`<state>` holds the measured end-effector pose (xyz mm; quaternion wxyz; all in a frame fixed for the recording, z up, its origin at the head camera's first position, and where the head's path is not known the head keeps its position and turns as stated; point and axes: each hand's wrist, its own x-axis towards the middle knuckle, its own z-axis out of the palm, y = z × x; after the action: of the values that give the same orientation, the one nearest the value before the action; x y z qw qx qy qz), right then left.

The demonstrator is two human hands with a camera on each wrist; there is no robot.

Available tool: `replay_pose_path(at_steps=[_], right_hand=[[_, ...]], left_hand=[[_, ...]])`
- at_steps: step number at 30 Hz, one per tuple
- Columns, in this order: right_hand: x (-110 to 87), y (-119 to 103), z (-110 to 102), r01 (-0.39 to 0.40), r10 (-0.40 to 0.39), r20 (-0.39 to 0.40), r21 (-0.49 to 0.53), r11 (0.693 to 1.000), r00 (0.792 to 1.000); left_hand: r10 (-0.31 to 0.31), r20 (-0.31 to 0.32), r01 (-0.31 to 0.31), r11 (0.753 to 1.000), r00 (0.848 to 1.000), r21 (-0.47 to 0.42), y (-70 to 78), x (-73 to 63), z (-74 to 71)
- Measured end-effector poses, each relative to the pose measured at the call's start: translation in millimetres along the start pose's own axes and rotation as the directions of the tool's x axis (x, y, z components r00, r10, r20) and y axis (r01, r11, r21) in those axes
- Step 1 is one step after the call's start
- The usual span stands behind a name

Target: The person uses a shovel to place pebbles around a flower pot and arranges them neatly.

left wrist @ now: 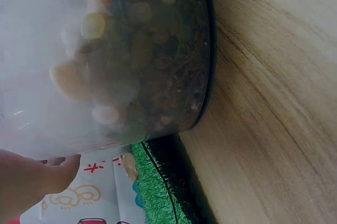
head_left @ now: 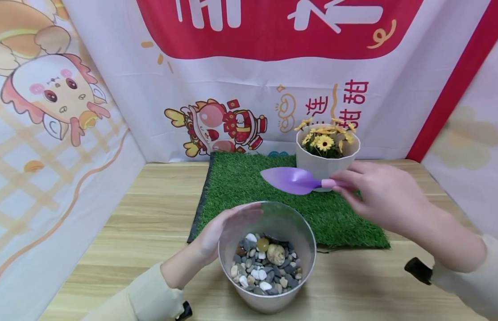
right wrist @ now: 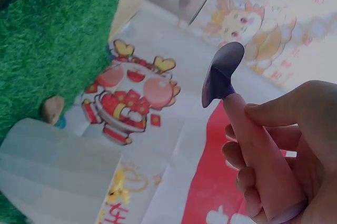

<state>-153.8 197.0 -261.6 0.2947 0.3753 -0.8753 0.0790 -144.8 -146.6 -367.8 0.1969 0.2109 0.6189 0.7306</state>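
Note:
My right hand (head_left: pixel 387 194) grips the pink handle of a small garden trowel (head_left: pixel 291 180). Its purple blade points left, above the mat and beyond a clear bucket (head_left: pixel 269 303); fingers wrap the handle (right wrist: pixel 263 161) in the right wrist view. Pebbles (head_left: pixel 269 272), grey, white and tan, cover the bottom of the bucket, with a larger round stone (head_left: pixel 276 254) among them. With fingers extended, my left hand (head_left: pixel 217 229) rests against the bucket's left and far side. Through the cloudy wall, the left wrist view shows stones (left wrist: pixel 73 79) above darker material.
Behind the trowel stands a white pot (head_left: pixel 313 162) of yellow flowers (head_left: pixel 324 142), on a green turf mat (head_left: pixel 241 178). A tan stone (right wrist: pixel 52 109) lies beside that pot. Wooden tabletop (head_left: pixel 144 214) surrounds the mat, and printed cloth (head_left: pixel 124 89) hangs behind and at the sides.

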Motion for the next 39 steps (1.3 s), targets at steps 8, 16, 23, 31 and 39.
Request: replay_pose_path(at_steps=[8, 16, 23, 31, 39], right_hand=[[1.6, -25, -1, 0.131, -0.13, -0.096, 0.011, 0.991, 0.987], [-4.3, -44, 5, 0.24, -0.244, -0.062, -0.068, 0.968, 0.968], [-3.0, -55, 8, 0.301, -0.304, 0.003, -0.131, 0.944, 0.953], [4.2, -74, 4, 0.358, -0.4, -0.083, -0.31, 0.881, 0.913], [4.5, -83, 10, 0.396, -0.424, 0.029, -0.418, 0.817, 0.905]], left_hand=[[-0.045, -0.019, 0.045, 0.999, 0.999, -0.009, 1.4, -1.4, 1.9], [-0.033, 0.012, 0.033, 0.999, 0.999, -0.008, 1.3, 3.8, 2.1], [-0.035, -0.003, 0.035, 0.999, 0.999, -0.002, 0.5, 2.0, 0.9], [-0.022, 0.012, 0.022, 1.0, 1.0, -0.007, 0.1, 0.8, 0.9], [-0.022, 0.011, 0.022, 1.0, 1.0, 0.003, 0.7, 1.5, 0.4]])
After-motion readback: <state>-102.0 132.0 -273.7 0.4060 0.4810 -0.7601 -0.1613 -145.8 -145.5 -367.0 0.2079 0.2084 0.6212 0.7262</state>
